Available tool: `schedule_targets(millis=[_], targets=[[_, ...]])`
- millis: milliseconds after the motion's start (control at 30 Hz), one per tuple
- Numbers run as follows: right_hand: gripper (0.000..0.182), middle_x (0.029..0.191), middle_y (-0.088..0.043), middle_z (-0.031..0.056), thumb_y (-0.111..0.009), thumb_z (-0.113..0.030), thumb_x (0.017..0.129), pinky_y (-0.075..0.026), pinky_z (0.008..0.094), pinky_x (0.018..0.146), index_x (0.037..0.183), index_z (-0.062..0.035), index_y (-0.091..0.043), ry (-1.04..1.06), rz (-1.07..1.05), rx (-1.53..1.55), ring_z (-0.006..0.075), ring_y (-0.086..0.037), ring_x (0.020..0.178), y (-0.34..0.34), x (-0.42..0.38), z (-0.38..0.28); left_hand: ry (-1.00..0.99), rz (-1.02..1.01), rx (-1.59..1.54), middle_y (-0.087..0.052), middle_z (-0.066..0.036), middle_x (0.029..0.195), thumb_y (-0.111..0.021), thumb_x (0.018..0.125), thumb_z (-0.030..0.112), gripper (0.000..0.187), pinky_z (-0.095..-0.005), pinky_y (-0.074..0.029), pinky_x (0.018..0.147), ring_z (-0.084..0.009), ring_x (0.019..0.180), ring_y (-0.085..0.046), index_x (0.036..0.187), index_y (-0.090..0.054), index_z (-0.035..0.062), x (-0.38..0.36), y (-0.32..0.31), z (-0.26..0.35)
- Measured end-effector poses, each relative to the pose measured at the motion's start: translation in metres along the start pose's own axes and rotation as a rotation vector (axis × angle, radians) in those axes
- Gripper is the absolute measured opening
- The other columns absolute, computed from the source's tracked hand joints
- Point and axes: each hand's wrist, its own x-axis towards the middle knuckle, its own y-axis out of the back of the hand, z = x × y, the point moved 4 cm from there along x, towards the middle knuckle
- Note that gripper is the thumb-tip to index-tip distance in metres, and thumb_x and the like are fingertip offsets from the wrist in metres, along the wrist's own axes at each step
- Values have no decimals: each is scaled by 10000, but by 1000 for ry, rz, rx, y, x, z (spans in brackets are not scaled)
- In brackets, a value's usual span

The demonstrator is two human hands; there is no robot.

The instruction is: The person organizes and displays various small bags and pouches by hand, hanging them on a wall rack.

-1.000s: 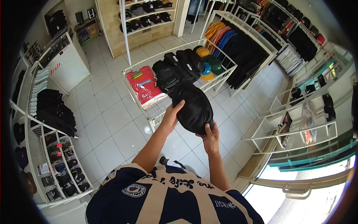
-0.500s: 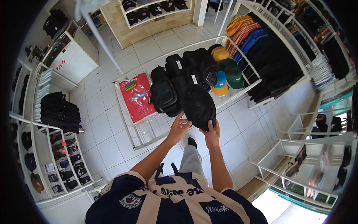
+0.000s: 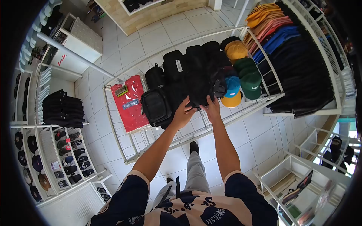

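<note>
Here, a black fabric bag [image 3: 198, 88] is gripped by both hands at the near edge of a white wire display rack [image 3: 211, 130]. The left hand [image 3: 183, 113] is closed on the bag's near left edge, fingers curled over the soft cloth, while the right hand [image 3: 212, 109] is closed on its near right edge, just beside the left. The bag is rounded and matte and is set among a row of other black bags [image 3: 177, 69] that fill the middle of the rack. A boxy black pouch [image 3: 156, 107] with a front pocket is seen just left of the left hand, touching the row. Folded red shirts [image 3: 130, 103] in glossy wrap are laid at the rack's left end. Toward the right end, curved-brim caps are stacked: orange [image 3: 236, 51], green [image 3: 250, 79], blue [image 3: 232, 86] and yellow [image 3: 230, 101]. Pale square floor tiles [image 3: 113, 150] are seen beneath the rack.
</note>
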Motion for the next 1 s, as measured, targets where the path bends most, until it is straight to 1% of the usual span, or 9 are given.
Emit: schedule_targets(millis=[100, 167, 300, 367, 500, 633, 700, 867, 1000], targets=[[654, 1297, -592, 160, -695, -250, 941, -598, 338, 697, 1479, -65, -373, -253, 278, -386, 242, -675, 987, 42, 23, 47, 101, -31, 91, -472, -245, 1459, -726, 928, 218, 764, -350, -545, 921, -263, 1180, -624, 1545, -309, 48, -13, 6, -36], [828, 1368, -517, 211, -765, -256, 884, -596, 361, 769, 1534, -64, -289, -68, 227, -618, 261, -653, 1042, 44, 12, 50, 138, -40, 104, -565, -218, 1372, -725, 928, 215, 682, -337, -549, 881, -248, 1113, -655, 1501, -391, 52, -37, 11, -35], [734, 1418, -506, 200, -766, -222, 868, -567, 311, 693, 1492, -99, -399, 347, 289, -1161, 230, -654, 1002, 62, -18, 81, 208, 40, 23, -634, -199, 1264, -714, 923, 204, 602, -306, -547, 837, -228, 1002, -693, 1439, -462, 23, -96, 25, -36], [685, 1367, -544, 188, -752, -200, 881, -546, 299, 668, 1475, -106, -425, 115, 187, -986, 203, -657, 924, 37, -58, 76, 210, 81, -42, -649, -179, 1231, -709, 927, 195, 572, -294, -542, 829, -204, 977, -686, 1422, -481, 22, -126, 35, -41], [523, 1275, -585, 143, -712, -144, 902, -526, 289, 675, 1389, -101, -528, 64, -85, -960, 146, -645, 821, -4, -124, 100, 198, 177, -137, -663, -130, 1189, -678, 938, 162, 500, -279, -517, 859, -162, 977, -656, 1393, -519, 27, -196, 60, -41], [439, 1220, -624, 111, -709, -160, 904, -526, 295, 697, 1320, -92, -587, 10, -324, -963, 152, -660, 833, -70, -186, 115, 231, 265, -215, -662, -117, 1201, -642, 945, 132, 484, -283, -497, 923, -156, 1032, -648, 1400, -518, 25, -276, 87, -22], [406, 1157, -697, 134, -730, -169, 880, -535, 318, 853, 1257, -57, -631, -34, -479, -982, 220, -681, 1007, -107, -221, 120, 207, 343, -228, -662, -115, 1190, -644, 946, 133, 486, -288, -499, 932, -156, 1045, -645, 1401, -516, 23, -316, 101, -20], [343, 1038, -693, 90, -680, -165, 936, -543, 288, 739, 1250, -39, -624, -14, -791, -906, 157, -687, 849, -187, -327, 143, 48, 566, -314, -674, -107, 1177, -672, 951, 178, 474, -286, -508, 892, -140, 998, -641, 1380, -540, 25, -447, 132, -33], [336, 1020, -684, 60, -660, -227, 963, -528, 288, 722, 1258, -70, -621, -117, -918, -892, 156, -681, 886, -222, -449, 178, 18, 810, -351, -676, -121, 1194, -680, 950, 188, 473, -295, -510, 892, -152, 1008, -650, 1370, -548, 18, -582, 154, -49]])
